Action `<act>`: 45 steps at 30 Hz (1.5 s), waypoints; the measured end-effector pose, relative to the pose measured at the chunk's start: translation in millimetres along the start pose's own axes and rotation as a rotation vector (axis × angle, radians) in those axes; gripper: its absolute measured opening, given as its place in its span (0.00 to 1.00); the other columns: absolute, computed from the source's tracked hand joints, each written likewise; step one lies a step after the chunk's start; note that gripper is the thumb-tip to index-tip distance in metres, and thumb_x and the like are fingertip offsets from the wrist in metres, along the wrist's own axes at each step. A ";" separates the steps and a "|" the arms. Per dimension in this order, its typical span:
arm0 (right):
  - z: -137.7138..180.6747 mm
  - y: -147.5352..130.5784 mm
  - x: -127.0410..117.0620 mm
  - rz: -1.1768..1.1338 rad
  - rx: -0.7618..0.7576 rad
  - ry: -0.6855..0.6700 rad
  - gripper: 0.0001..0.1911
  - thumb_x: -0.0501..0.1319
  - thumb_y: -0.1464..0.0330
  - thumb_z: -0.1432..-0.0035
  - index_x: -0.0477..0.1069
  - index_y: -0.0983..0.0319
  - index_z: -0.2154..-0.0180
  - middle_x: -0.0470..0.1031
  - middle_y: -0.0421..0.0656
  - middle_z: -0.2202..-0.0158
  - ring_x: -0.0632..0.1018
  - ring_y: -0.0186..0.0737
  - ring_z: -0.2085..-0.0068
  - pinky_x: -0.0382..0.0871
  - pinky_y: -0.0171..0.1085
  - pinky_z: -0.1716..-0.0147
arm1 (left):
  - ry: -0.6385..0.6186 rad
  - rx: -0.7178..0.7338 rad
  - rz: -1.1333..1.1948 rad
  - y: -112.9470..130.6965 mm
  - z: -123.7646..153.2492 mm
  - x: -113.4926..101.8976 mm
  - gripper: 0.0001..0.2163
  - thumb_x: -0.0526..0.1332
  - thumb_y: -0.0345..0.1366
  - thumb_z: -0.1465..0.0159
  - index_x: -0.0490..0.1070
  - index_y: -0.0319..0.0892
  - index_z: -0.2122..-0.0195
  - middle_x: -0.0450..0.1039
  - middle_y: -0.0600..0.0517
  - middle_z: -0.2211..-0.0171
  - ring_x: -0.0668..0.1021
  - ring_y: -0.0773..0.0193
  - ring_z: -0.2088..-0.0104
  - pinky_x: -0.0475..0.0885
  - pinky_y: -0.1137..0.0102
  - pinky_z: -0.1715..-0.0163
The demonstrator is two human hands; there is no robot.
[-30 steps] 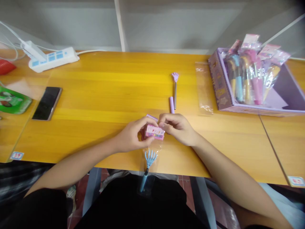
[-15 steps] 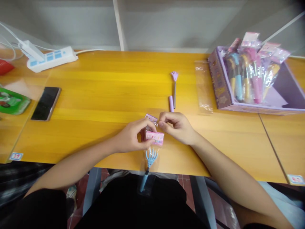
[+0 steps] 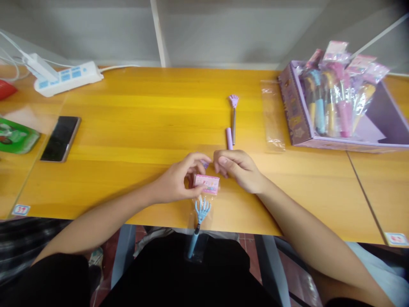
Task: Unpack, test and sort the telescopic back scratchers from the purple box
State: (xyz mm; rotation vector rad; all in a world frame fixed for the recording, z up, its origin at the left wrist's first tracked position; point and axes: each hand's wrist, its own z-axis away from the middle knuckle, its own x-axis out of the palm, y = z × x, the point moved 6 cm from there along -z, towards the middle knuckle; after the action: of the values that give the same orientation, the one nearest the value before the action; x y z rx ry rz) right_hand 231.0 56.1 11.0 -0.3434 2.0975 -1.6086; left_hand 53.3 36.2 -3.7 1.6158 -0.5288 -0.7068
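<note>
The pink card is held over the tabletop by the left hand, which is partly curled, with the thumb pressed against the card's face. Just right of the pink card, the right hand is loosely closed; whether anything is gripped in it cannot be told. On the near side of the pink card, a blue hand-shaped scratcher is seen in clear wrapping, its handle extended past the tabletop's edge. Beyond the card, a purple scratcher is laid beside a purple tube, which is partly hidden. Well right of the card, wrapped scratchers are held in a purple box.
</note>
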 end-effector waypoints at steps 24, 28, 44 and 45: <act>5.3 -0.6 28.0 0.029 0.121 -0.446 0.15 0.65 0.61 0.28 0.78 0.64 0.64 0.68 0.35 0.74 0.64 0.29 0.74 0.57 0.31 0.75 | -0.041 -0.179 0.145 -2.0 -4.1 -0.2 0.13 0.68 0.39 0.31 0.68 0.44 0.50 0.75 0.52 0.59 0.79 0.66 0.62 0.75 0.70 0.62; 6.7 1.5 28.0 0.025 0.138 -0.469 0.16 0.65 0.60 0.28 0.77 0.65 0.66 0.68 0.35 0.75 0.64 0.28 0.74 0.57 0.31 0.75 | -0.065 -0.188 0.125 -1.2 -4.1 1.1 0.16 0.71 0.34 0.35 0.69 0.44 0.49 0.75 0.52 0.59 0.79 0.67 0.61 0.75 0.71 0.62; 10.9 1.0 30.2 0.008 0.153 -0.549 0.06 0.61 0.74 0.37 0.70 0.62 0.69 0.64 0.34 0.73 0.64 0.28 0.72 0.59 0.30 0.73 | -0.117 -0.163 0.098 -0.9 -3.1 3.1 0.14 0.69 0.34 0.33 0.70 0.45 0.49 0.69 0.55 0.64 0.73 0.67 0.65 0.71 0.70 0.64; 11.0 0.4 29.8 0.003 0.157 -0.554 0.06 0.61 0.74 0.37 0.70 0.62 0.69 0.64 0.34 0.73 0.64 0.28 0.72 0.60 0.30 0.73 | -0.113 -0.172 0.108 -1.5 -2.8 2.9 0.15 0.69 0.35 0.33 0.70 0.45 0.48 0.70 0.55 0.63 0.74 0.67 0.65 0.71 0.70 0.64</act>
State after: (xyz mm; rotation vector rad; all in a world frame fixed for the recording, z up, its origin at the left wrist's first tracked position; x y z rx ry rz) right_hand 211.0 33.0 1.9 -0.6464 1.5451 -1.4542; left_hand 57.2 36.4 -5.4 1.3833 -0.6160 -0.7455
